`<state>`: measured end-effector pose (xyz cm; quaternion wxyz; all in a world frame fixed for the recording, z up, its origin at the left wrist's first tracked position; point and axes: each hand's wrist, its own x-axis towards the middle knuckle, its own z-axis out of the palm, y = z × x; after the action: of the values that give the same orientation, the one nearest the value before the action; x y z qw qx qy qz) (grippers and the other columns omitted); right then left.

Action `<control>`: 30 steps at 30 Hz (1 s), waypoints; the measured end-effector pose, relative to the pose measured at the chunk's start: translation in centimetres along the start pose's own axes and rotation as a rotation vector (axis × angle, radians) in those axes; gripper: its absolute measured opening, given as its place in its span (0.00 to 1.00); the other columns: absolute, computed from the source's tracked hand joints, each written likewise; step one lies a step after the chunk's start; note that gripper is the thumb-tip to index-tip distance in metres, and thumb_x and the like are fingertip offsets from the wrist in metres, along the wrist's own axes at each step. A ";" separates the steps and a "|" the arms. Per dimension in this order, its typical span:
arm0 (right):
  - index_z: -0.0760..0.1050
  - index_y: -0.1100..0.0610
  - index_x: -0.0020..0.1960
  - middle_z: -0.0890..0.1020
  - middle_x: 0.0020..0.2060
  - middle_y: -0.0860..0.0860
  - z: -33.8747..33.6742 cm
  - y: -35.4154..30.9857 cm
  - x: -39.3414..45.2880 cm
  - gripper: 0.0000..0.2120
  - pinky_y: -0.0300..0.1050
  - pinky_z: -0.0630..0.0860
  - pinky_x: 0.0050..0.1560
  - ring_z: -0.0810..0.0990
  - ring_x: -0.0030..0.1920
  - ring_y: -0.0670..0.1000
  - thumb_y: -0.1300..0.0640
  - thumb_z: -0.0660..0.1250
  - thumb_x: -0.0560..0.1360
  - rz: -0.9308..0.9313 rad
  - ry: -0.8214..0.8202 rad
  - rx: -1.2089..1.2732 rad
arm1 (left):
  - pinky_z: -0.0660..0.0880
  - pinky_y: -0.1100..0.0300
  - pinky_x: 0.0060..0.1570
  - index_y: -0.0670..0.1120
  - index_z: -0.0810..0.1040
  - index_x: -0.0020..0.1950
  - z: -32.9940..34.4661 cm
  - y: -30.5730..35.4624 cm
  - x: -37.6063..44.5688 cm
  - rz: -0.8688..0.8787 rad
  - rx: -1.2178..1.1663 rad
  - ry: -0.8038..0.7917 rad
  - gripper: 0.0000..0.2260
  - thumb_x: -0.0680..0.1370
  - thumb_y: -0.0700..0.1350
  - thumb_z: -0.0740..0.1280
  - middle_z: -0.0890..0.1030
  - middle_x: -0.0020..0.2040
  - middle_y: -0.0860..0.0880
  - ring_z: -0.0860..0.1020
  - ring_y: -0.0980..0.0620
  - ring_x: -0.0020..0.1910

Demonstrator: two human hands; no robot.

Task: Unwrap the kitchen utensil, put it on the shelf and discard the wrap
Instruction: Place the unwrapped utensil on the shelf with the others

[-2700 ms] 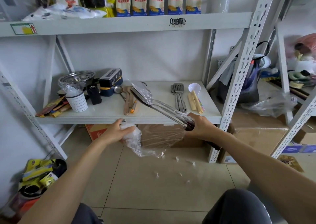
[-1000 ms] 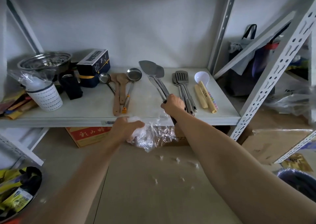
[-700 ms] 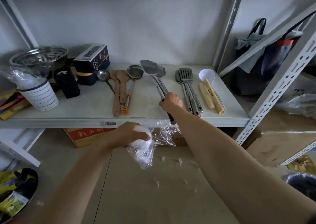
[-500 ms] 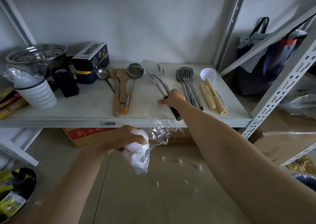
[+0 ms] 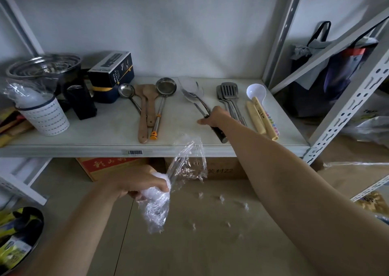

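on the shelf (image 5: 105,136) the right hand (image 5: 216,117) grips the spatula (image 5: 197,103), apparently about to let go; the left hand (image 5: 139,181) clutches the wrap (image 5: 185,166), to bin next.

Crumpled clear plastic wrap (image 5: 179,170): thin, glossy film, creased, held in left hand (image 5: 139,183). Steel spatula with black handle (image 5: 200,105): polished metal shaft, blade blurred; handle dark, semi-gloss, in right hand (image 5: 216,116). White shelf board (image 5: 105,132): smooth, matt, faintly stained. Two wooden spatulas (image 5: 146,109): bare matt wood. Round steel ladles (image 5: 164,90): shiny metal. Stacked steel bowls (image 5: 44,65): bright, reflective. White plastic scoop (image 5: 255,91): smooth, satin. Red cardboard carton (image 5: 109,166): matt paperboard. Floor tiles (image 5: 210,244): beige, dull sheen.
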<state>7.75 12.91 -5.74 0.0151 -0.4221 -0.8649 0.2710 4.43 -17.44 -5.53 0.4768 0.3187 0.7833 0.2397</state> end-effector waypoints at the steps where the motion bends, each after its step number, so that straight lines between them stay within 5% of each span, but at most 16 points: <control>1: 0.69 0.59 0.51 0.76 0.39 0.53 0.4 -0.3 -0.2 0.26 0.46 0.72 0.41 0.78 0.43 0.56 0.40 0.75 0.71 -0.003 0.018 -0.032 | 0.66 0.65 0.26 0.55 0.83 0.37 0.1 0.4 -0.2 0.029 -0.008 -0.034 0.02 0.67 0.51 0.74 0.72 0.28 0.48 0.70 0.54 0.23; 8: 0.71 0.62 0.65 0.80 0.56 0.56 3.3 -1.8 -0.6 0.25 0.47 0.73 0.43 0.80 0.55 0.57 0.47 0.70 0.77 0.017 0.126 -0.169 | 0.66 0.56 0.34 0.50 0.79 0.30 -0.2 2.0 -1.9 0.267 -0.122 -0.204 0.09 0.69 0.49 0.73 0.73 0.27 0.46 0.68 0.48 0.27; 10: 0.70 0.62 0.67 0.79 0.57 0.57 3.8 -2.1 -0.5 0.23 0.47 0.73 0.44 0.79 0.56 0.57 0.49 0.68 0.78 0.036 0.155 -0.186 | 0.67 0.49 0.40 0.44 0.83 0.38 -0.1 2.4 -2.3 0.309 -0.130 -0.208 0.09 0.67 0.49 0.74 0.76 0.32 0.38 0.72 0.43 0.35; 13: 0.65 0.62 0.71 0.74 0.63 0.60 4.3 -2.5 -0.3 0.24 0.50 0.77 0.54 0.77 0.61 0.58 0.53 0.66 0.80 0.072 0.165 -0.194 | 0.73 0.50 0.45 0.33 0.80 0.51 -0.5 2.5 -2.7 0.311 -0.131 -0.168 0.25 0.62 0.49 0.76 0.80 0.45 0.32 0.77 0.42 0.44; 18: 0.61 0.65 0.73 0.71 0.66 0.62 4.9 -3.3 -0.4 0.28 0.52 0.79 0.55 0.74 0.64 0.59 0.51 0.64 0.81 0.096 0.149 -0.314 | 0.74 0.54 0.43 0.34 0.80 0.50 -0.9 2.5 -2.9 0.312 -0.202 -0.162 0.23 0.62 0.48 0.76 0.80 0.44 0.39 0.78 0.44 0.44; 24: 0.65 0.63 0.70 0.75 0.62 0.59 4.8 -3.8 -0.9 0.22 0.48 0.71 0.43 0.76 0.60 0.57 0.52 0.61 0.81 0.150 0.146 -0.418 | 0.80 0.61 0.41 0.44 0.84 0.46 -0.7 2.5 -2.6 0.363 -0.308 -0.063 0.09 0.67 0.40 0.74 0.85 0.43 0.44 0.83 0.49 0.43; 30: 0.64 0.61 0.71 0.71 0.64 0.59 4.9 -2.8 -1.2 0.26 0.49 0.70 0.44 0.74 0.61 0.57 0.46 0.62 0.80 0.120 0.168 -0.319 | 0.78 0.57 0.42 0.41 0.81 0.51 -1.0 2.9 -2.3 0.400 -0.320 -0.025 0.16 0.65 0.45 0.74 0.84 0.45 0.43 0.82 0.47 0.44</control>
<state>5.22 8.41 -8.29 0.0041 -0.4911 -0.8659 0.0947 5.07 -17.21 -1.72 0.4739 0.3908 0.6507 0.4464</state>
